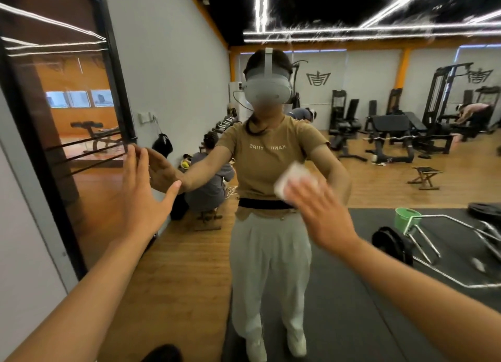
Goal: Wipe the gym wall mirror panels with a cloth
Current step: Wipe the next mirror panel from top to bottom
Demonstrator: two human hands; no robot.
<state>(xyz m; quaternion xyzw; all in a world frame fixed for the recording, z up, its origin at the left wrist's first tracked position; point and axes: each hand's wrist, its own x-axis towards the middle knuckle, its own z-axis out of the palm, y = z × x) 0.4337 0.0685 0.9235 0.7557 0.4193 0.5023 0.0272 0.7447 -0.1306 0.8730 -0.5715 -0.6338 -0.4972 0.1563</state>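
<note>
Item: white cloth (291, 181), folded, centre-right of the frame, pressed flat against the mirror panel (379, 172) under the right hand (322, 215). Hand blurred; fingers appear spread and straight over the cloth, palm toward the glass.

Left hand (143, 188): centre-left, fingers straight and together, thumb out, fingertips meeting their own reflection on the glass; it has hold of nothing.

Mirror panel: fills most of the frame, bounded at left by a black door frame (62, 199). It shows the person's reflection in a tan shirt, pale trousers and a grey headset.

Reflected surroundings: wooden floor, dark mat at lower right, green bucket (406, 218) at right beside a chrome bar frame (461, 242) and a black weight plate (393, 245); black gym machines (393, 128) at upper right; strip lights along the black ceiling.
</note>
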